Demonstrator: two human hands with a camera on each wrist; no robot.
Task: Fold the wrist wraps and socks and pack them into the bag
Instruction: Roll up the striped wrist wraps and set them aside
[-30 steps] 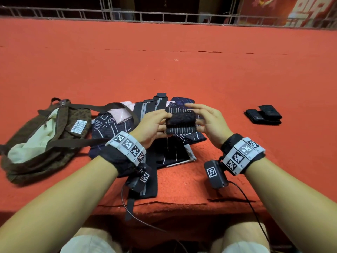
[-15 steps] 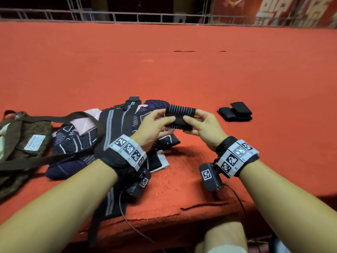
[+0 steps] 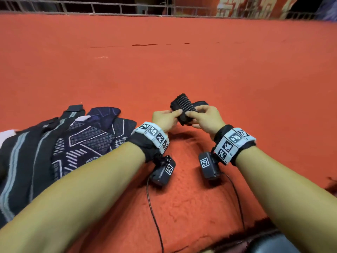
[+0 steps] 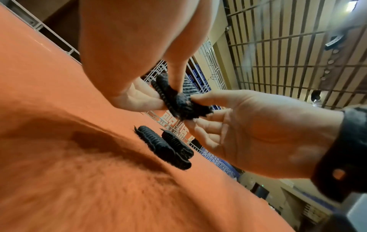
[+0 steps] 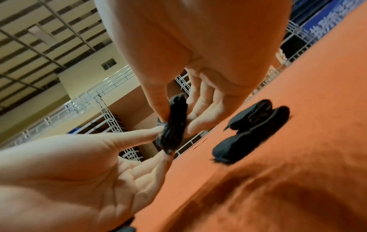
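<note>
Both hands hold one folded black ribbed wrist wrap (image 3: 182, 111) just above the red carpet. My left hand (image 3: 172, 115) pinches its left end between thumb and fingers. My right hand (image 3: 196, 114) pinches the right end. In the left wrist view the wrist wrap (image 4: 178, 102) hangs above two folded black wraps (image 4: 166, 147) lying side by side on the carpet. These two folded wraps (image 5: 250, 131) also show in the right wrist view, beyond the held wrist wrap (image 5: 172, 130). In the head view the folded wraps (image 3: 200, 103) are mostly hidden behind my hands. The bag is out of view.
A pile of dark patterned socks (image 3: 94, 141) and long black grey-striped wraps (image 3: 21, 161) lies to the left of my left forearm. The red carpet (image 3: 182, 70) stretches far ahead to a metal railing (image 3: 109, 8). Camera cables (image 3: 153, 207) trail near the carpet's front edge.
Both hands have carried the folded wrist wrap to the right, away from the sock pile and over to the two folded wraps. The view has swung right and the bag has left it.
</note>
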